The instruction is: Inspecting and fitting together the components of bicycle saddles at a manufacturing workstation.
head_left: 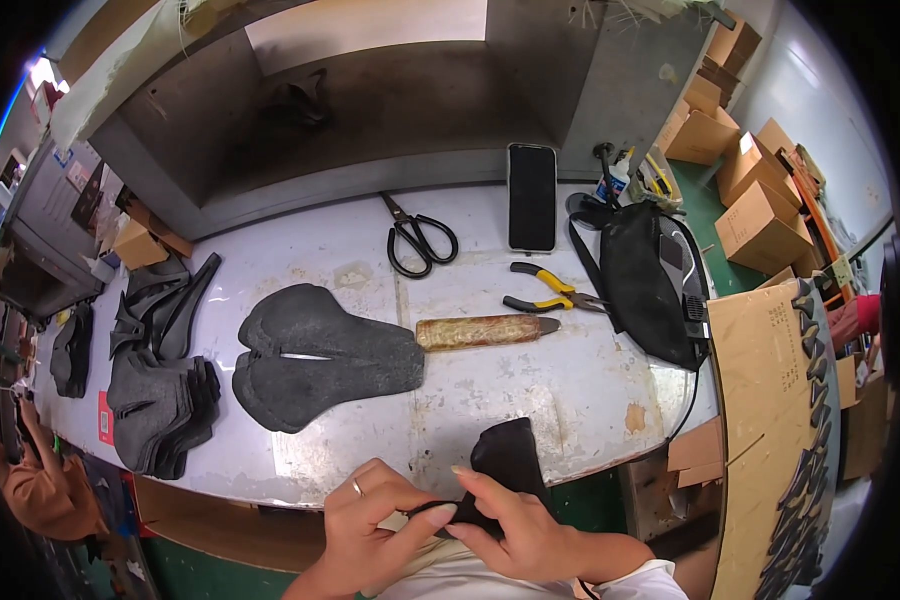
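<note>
At the table's near edge, both my hands pinch a black, smooth, flexible piece (507, 455) that looks like a bicycle saddle cover. My left hand (375, 525), with a ring on one finger, grips its left end between thumb and fingers. Close beside it, my right hand (520, 528) has its thumb and fingers closed on the same piece, whose wide part sticks up beyond the hands. Part of the piece is hidden behind the fingers. Ahead lies a dark grey saddle-shaped foam pad (320, 370), its nose touching a tape-wrapped handled tool (480, 332) with a dark tip.
Black-handled scissors (420, 240), yellow-black pliers (558, 290), a phone (532, 198) and a black pouch (645, 280) lie on the white table (340, 240). Stacked pads (160, 415) sit left. A grey metal box (370, 165) stands behind; cardboard boxes (765, 225) are at right.
</note>
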Demonstrator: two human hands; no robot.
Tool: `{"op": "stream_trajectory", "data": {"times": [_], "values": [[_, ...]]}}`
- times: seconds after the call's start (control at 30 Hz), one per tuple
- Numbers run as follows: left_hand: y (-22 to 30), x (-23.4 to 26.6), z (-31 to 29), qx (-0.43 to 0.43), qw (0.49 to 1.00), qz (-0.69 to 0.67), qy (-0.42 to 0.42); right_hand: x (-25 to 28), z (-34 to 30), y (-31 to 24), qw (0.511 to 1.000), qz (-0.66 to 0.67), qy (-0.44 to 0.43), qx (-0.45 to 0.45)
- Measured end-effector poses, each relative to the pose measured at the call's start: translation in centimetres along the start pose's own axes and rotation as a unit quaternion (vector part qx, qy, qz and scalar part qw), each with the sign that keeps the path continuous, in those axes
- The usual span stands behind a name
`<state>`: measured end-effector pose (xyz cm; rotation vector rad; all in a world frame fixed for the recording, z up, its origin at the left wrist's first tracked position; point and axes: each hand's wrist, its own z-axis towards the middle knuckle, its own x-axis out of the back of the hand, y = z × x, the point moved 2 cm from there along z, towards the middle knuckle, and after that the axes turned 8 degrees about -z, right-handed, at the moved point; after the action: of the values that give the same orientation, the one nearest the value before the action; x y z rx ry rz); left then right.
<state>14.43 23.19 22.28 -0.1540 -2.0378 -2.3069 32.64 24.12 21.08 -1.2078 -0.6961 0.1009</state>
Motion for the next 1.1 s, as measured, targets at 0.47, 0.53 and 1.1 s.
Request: {"op": "stream_trajectory", "data": {"times": [0.47, 0.53, 1.1], "values": [[-4.6, -1.1, 0.2, 0.244, 0.860, -0.449, -0.005, 0.0, 0.5, 1.4, 0.993, 0.040, 0.032, 0.111], [-3.5, -0.7, 0.2, 0.243, 0.887, -0.394, 0.015, 0.8, 0.8, 0.9, 0.995, 0.015, -0.003, 0.096], [-2.0, -1.5, -0.9, 0.099, 0.945, -0.310, -0.032, -1.3, 0.2, 1.2, 0.771, 0.585, -0.135, -0.214]]}}
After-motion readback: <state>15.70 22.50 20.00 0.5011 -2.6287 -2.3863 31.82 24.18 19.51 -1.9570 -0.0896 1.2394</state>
